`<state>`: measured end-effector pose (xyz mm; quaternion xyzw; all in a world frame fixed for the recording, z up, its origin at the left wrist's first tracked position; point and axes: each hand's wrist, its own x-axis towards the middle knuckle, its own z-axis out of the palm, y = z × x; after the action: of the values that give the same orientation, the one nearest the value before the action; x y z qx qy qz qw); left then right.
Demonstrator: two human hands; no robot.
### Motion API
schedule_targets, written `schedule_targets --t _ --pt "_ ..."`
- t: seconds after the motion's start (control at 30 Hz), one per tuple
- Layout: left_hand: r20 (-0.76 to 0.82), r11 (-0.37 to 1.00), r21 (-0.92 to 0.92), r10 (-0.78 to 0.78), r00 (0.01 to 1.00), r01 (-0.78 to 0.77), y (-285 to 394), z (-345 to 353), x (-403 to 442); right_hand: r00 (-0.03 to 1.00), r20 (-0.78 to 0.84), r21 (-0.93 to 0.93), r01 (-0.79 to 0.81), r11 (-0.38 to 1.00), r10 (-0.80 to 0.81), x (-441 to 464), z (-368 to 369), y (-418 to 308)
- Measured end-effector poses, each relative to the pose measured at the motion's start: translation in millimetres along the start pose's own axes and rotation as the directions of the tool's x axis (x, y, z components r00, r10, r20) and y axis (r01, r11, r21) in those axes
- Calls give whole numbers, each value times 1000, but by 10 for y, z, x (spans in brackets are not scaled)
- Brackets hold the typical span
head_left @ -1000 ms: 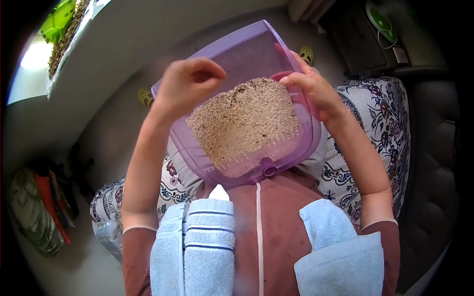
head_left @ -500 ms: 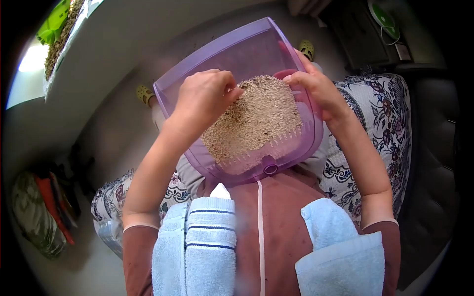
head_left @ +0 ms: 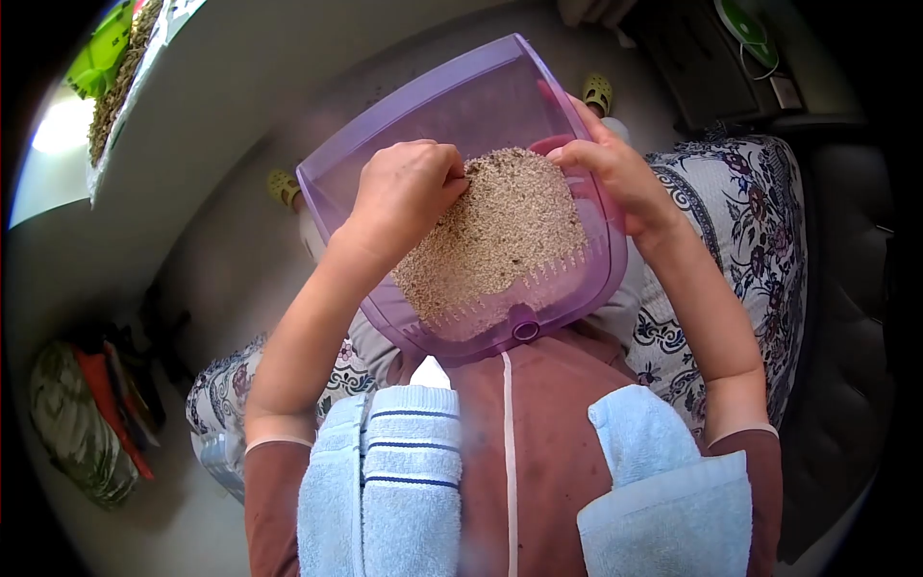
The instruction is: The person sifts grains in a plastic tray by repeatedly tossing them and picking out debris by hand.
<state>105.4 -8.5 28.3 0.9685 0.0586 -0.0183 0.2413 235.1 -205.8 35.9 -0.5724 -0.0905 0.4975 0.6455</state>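
Note:
A translucent purple container [head_left: 423,96] is tilted over my lap, with beige grains [head_left: 510,226] heaped on its slotted bottom. Dark specks are scattered through the grains. My left hand [head_left: 409,188] is over the heap's upper left edge, its fingers pinched together; anything between the fingertips is hidden. On the right, my right hand [head_left: 611,173] grips the container's side, thumb inside by a pink part [head_left: 550,144] and fingers mostly behind the wall.
A patterned cover [head_left: 740,221] lies under and beside me, next to a dark padded surface [head_left: 846,288]. Yellow clogs [head_left: 597,91] are on the floor. Bags [head_left: 82,413] stand at left. A green object [head_left: 101,48] and brown granules are at upper left.
My left hand has moved right and down from above the container's left side to the grains, its fingers drawing closer together. My right hand keeps its hold.

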Motion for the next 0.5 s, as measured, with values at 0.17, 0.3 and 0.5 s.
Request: schedule_targets --t 0.17,0.3,0.5 --pt "19 964 -250 -95 995 96 -9 -201 -19 1000 -8 -1 -6 1000 6 -45 -2 -14" --pt "57 947 -283 -142 988 152 -79 -217 -55 1000 -16 -19 12 1000 -12 -47 8 -26" --pt "192 916 -343 -146 971 206 75 -303 -82 1000 -5 5 22 1000 -22 -41 14 -8"
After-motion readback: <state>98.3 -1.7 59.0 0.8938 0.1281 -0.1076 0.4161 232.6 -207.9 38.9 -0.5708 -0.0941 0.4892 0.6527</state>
